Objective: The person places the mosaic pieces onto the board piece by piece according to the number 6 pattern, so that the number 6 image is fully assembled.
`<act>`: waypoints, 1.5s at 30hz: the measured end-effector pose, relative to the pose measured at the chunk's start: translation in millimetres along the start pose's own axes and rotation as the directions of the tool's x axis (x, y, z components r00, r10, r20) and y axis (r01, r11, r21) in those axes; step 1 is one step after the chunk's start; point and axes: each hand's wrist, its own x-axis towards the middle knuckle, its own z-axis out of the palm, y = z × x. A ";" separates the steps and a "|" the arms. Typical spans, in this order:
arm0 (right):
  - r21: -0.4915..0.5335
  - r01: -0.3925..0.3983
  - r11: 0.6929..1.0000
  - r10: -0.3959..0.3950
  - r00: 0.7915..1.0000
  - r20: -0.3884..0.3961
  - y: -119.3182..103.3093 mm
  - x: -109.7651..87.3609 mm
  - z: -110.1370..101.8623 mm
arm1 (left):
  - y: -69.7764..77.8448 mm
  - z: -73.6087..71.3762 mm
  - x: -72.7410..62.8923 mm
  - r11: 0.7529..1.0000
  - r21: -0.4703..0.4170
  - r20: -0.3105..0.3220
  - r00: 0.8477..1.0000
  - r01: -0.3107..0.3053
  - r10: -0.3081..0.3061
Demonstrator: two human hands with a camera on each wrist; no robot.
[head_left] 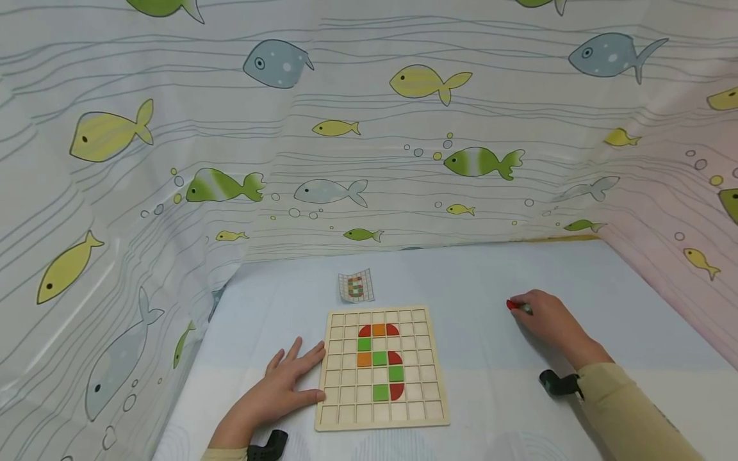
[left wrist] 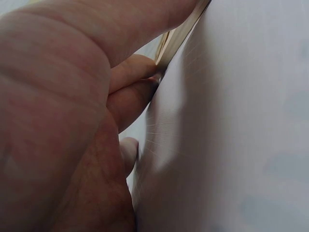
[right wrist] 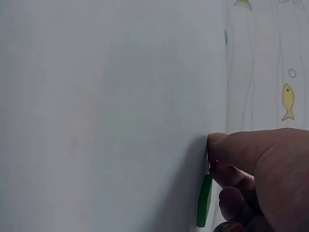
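Note:
A wooden grid board point(head_left: 346, 410) lies on the table, with red rounded, orange square and green square tiles set in its cells in a curving figure. My left hand point(head_left: 282, 387) lies spread at the board's left edge, thumb and fingertips touching it; the left wrist view shows the fingers point(left wrist: 133, 72) against the board's side. Well to the right of the board, my right hand point(head_left: 544, 317) pinches a red tile point(head_left: 510, 305) between thumb and finger. Just by those fingertips is a green tile point(right wrist: 205, 202); whether the hand holds it too, I cannot tell.
Behind the board lies a small paper card point(head_left: 356, 286) printed with a similar coloured figure on a grid. A fish-patterned curtain point(head_left: 403, 192) encloses the table point(head_left: 461, 269) at the back and sides. Each wrist wears a black camera mount point(head_left: 558, 383).

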 end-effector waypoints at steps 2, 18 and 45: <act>0.000 -0.013 1.000 0.013 1.000 0.011 -1.1 1.2 -0.4 | 0.4 -0.3 -0.3 1.000 -0.003 0.000 1.000 -0.004 0.004; 0.067 0.037 0.997 -0.039 0.999 0.022 -37.9 -0.5 -7.3 | 0.7 -0.6 0.5 1.000 0.002 -0.003 1.000 -0.011 0.011; 0.091 0.324 0.942 -0.330 0.942 0.067 -142.7 -20.8 26.3 | -1.5 -0.3 -0.9 1.000 0.002 -0.004 1.000 -0.020 0.020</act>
